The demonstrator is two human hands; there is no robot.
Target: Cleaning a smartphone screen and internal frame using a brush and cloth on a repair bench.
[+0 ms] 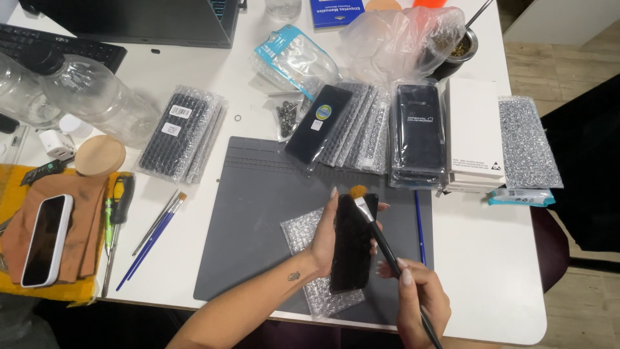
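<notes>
My left hand (325, 238) grips a black phone screen panel (352, 249) by its edges, face up, just above a bubble-wrap sleeve (303, 236) on the grey work mat (258, 213). My right hand (418, 298) holds a black-handled paintbrush (381, 242). The brush's orange bristles lie at the panel's top end and its handle runs diagonally across the panel's right side.
Stacks of bubble-wrapped screens (184, 132) and boxes (475, 132) line the mat's far side. Loose brushes (155, 236), a screwdriver (119, 210) and a white-cased phone (45, 239) on cloth lie left. Plastic bottles (90, 97), a keyboard (58, 45) and a laptop (142, 19) stand behind.
</notes>
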